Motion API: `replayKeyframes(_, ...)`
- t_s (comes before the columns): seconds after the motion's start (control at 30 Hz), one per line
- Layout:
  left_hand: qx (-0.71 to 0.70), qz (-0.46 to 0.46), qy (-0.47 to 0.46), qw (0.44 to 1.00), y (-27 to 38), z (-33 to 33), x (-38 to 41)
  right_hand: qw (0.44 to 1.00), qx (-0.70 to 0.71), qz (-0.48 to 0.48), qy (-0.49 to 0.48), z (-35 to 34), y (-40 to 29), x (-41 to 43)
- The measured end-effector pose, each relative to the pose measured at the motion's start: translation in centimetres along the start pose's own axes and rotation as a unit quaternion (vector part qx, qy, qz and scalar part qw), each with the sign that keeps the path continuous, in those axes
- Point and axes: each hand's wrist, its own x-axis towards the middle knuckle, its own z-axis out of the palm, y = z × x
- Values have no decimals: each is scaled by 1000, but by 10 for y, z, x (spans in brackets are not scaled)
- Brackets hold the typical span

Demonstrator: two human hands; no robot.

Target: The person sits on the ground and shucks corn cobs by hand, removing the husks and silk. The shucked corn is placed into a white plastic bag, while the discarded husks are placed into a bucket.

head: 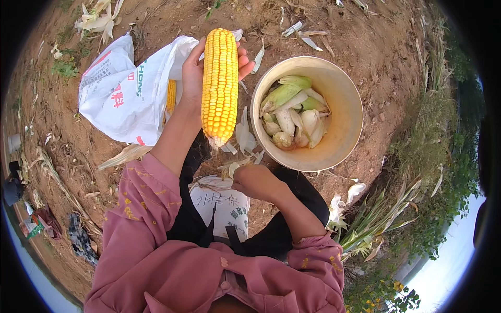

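A husked yellow corn cob (220, 86) is held up in my left hand (193, 74), its silky tip pointing towards me and its fingers wrapped behind it. My right hand (250, 182) is curled low over the white sack between my knees, with a pale husk scrap (233, 169) at its fingers; whether it grips the scrap is unclear. To the right of the cob stands a round plastic bucket (346, 117) with several unhusked ears (285, 98) in its bottom. Left of my left forearm lies a white woven sack (129, 94), its mouth showing another bare cob (171, 96).
Loose husks (244, 135) lie on the brown soil (375, 70) between sack and bucket. A printed white sack (223, 207) is between my black-clad legs. Dry stalks and weeds (383, 215) border the right; cloth items (80, 238) lie far left.
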Motion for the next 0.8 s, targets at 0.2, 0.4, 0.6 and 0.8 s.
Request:
replayKeyframes(0.2,132,-37,105,985,-12,17,-3,727,574,-39,375,-46,6,10)
replayKeyframes(0.4,619,174,125,755,-49,5,-14,762,564,23,318,-48,-2,21)
replayKeyframes(0.6,632,170,58,754,-47,12,-19,845,450,118,263,10,39,58)
replayKeyframes(0.8,630,147,15,762,-56,14,-22,911,310,187,195,32,67,136)
